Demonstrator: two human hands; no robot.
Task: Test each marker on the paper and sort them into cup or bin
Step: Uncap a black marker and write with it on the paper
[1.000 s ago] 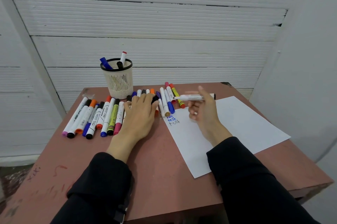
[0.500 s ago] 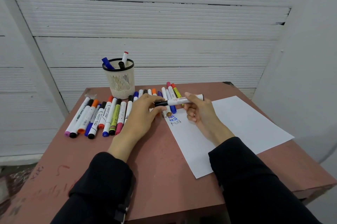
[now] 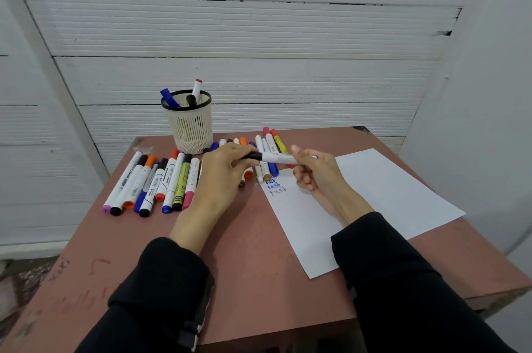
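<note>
Both hands are working on one white marker [image 3: 276,157] with a black cap, holding it level just above the far corner of the paper [image 3: 374,200]. The right hand [image 3: 313,171] is gripping the white barrel, fingers curled under it, and the left hand [image 3: 221,177] is pinching the black cap end between thumb and fingertips. Can't tell whether the cap is actually coming off or still seated.

Counting stuff: left of the left hand there's a row of nine markers [image 3: 149,183] lying side by side on the reddish worktop [image 3: 253,266], with pink, black, orange, blue, red and green ends showing. Another bunch of markers [image 3: 266,148] is sitting beyond and partly under the two hands; I can't get a firm count since the hands are covering part of it.

Beyond the left hand, a cream mesh cup [image 3: 190,128] with a black rim is standing upright, with three markers poking out of it: one blue, one black, one white with a red band.

One sheet of paper is lying under the right hand and forearm, with three small lines of handwriting [image 3: 275,185] near its far corner, just below the held marker, the middle one blue.
</note>
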